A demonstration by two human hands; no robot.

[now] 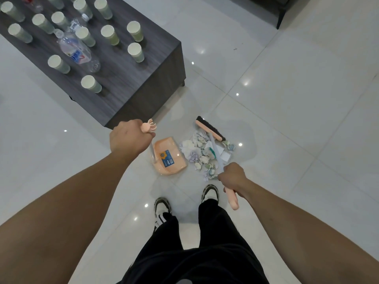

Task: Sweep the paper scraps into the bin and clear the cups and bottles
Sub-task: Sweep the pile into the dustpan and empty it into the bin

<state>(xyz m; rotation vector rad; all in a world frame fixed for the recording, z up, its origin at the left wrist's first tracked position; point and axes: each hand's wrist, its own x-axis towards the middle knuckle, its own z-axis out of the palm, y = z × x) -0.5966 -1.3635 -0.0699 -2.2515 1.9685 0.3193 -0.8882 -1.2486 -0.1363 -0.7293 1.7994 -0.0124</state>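
A pile of crumpled paper scraps lies on the white floor in front of my feet. My left hand grips the top of the handle of a peach dustpan, which stands on the floor just left of the pile. My right hand grips the peach handle of a broom; its dark-bristled head rests at the far side of the scraps. On the dark table stand several pale green paper cups and clear plastic bottles.
The dark wooden low table fills the upper left, its near corner close to my left hand. A dark furniture leg shows at the top right. My two shoes stand just behind the pile. White tiles stretch to the right.
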